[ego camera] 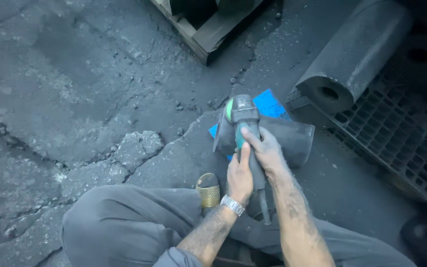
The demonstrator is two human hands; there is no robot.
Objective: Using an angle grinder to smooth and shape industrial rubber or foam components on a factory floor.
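Both hands wrapped around angle grinder (245,129): right hand (265,151) over the body, left hand (239,175) closed behind it. Disc sits against dark metal piece (292,138) resting on blue pad (271,105), cracked floor (75,89). Judged: grinding pass; next needs steady pressure along the edge.

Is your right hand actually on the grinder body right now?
Touching. The head view shows the right hand wrapped over the green grinder, fingers lying on its body, no gap visible.
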